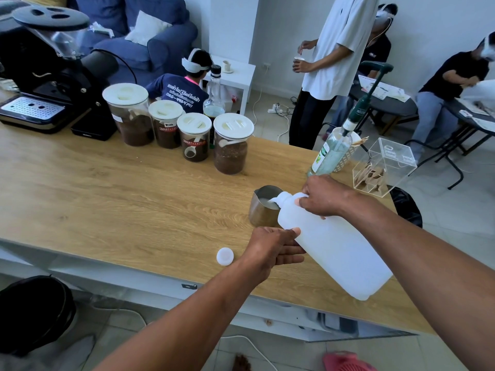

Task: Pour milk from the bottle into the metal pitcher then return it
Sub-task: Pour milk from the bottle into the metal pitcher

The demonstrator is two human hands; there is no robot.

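Over the wooden counter [107, 199], the right hand [322, 196] grips the tilted milk bottle [334, 245] by its handle, spout over the metal pitcher [263, 207]; the left hand [273, 247], fingers straight, supports its underside.

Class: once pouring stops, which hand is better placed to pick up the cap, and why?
Left. The left hand only supports the bottle and lies beside the cap; the right hand grips the handle.
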